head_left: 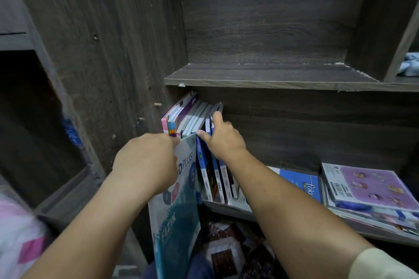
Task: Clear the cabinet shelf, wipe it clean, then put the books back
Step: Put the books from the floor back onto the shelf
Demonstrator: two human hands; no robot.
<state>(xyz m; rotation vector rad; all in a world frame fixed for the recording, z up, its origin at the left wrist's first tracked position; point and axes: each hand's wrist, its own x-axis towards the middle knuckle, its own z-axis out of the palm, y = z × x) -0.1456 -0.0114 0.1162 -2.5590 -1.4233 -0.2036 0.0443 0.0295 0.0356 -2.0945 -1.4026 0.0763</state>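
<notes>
1. My left hand [145,161] covered the start of the Fizik workbook [179,222] title, and its fingertips were hidden behind the cover.
2. My right forearm [283,206] hid part of the flat blue book [301,182].
3. The right edge cut off the light blue cloth [409,64].
4. The pink-and-white fabric [20,240] was too blurred to identify.
</notes>
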